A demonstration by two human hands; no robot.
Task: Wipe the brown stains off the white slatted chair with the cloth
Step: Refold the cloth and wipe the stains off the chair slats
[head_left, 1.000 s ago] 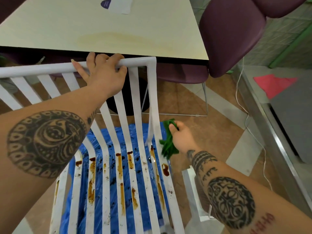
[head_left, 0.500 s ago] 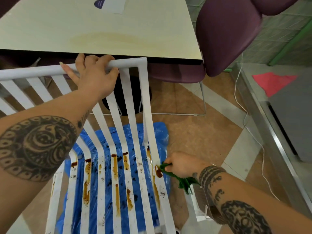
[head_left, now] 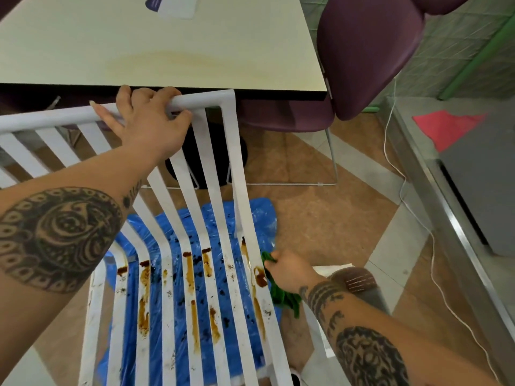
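The white slatted chair (head_left: 237, 174) fills the lower left, its seat slats streaked with brown stains (head_left: 189, 271). My left hand (head_left: 150, 121) grips the chair's top rail. My right hand (head_left: 289, 271) holds a bunched green cloth (head_left: 281, 295) against the outer edge of the rightmost slat, just right of a dark brown blot (head_left: 260, 278). Part of the cloth hangs down below my wrist.
A blue plastic sheet (head_left: 262, 218) lies on the floor under the chair. A cream table (head_left: 167, 51) stands right behind the backrest, with a purple chair (head_left: 362, 51) to its right. A white cable (head_left: 429, 246) runs along the floor beside a metal-edged unit (head_left: 473, 190).
My right hand came down with the cloth from beside the backrest to the rightmost seat slat and now sits at that slat's outer edge. My left hand kept its grip on the rail.
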